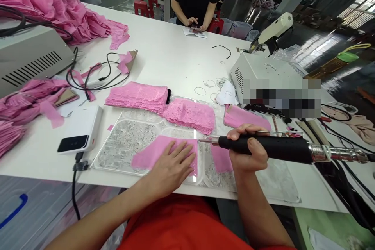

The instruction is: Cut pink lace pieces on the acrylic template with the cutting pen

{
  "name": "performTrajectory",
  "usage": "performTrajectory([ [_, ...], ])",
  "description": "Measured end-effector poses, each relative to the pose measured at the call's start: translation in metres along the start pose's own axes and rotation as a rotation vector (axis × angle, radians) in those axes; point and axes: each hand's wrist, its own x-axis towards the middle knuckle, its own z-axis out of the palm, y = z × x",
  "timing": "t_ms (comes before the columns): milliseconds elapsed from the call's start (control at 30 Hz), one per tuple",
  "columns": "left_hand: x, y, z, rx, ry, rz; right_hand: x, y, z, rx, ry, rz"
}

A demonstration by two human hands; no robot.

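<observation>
My left hand (172, 168) lies flat with fingers stretched on a pink fabric piece (152, 152), pressing it to a grey speckled mat (120, 152). My right hand (246, 150) is wrapped round a black-handled pen-like tool (281, 148) with a pointed metal tip and a cable at its rear. The tip points left, at the fabric piece's upper right corner; whether it touches I cannot tell. A second pink piece (221, 158) lies under the right hand, partly hidden. Just beyond are two stacks of pink lacy fabric, one on the left (137, 95) and one nearer the middle (190, 115).
A white box (84, 125) with a cable stands left. Grey vented machine housings stand at left (32, 54) and right (263, 74). A large pink fabric heap (49, 0) covers the back left. Cables (88, 82) loop across the table. Opposite, a person (199, 0) handles a phone.
</observation>
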Motion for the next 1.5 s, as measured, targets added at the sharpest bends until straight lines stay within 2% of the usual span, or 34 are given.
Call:
performTrajectory([
  [600, 0.000, 0.001, 0.003, 0.021, 0.040, -0.010, -0.003, 0.004, 0.008, -0.054, -0.083, -0.080],
  [833, -0.001, 0.005, -0.001, 0.006, 0.018, -0.036, -0.005, 0.003, 0.008, -0.066, -0.052, -0.075],
  [1000, -0.018, -0.002, -0.016, 0.031, 0.081, -0.074, -0.005, -0.001, 0.013, -0.030, -0.040, -0.058],
  [1233, -0.054, -0.028, -0.035, 0.073, 0.175, -0.183, -0.014, 0.003, 0.028, -0.005, -0.132, -0.034],
  [1500, -0.062, -0.036, -0.039, 0.070, 0.204, -0.241, -0.017, 0.010, 0.033, -0.031, -0.184, -0.020],
])
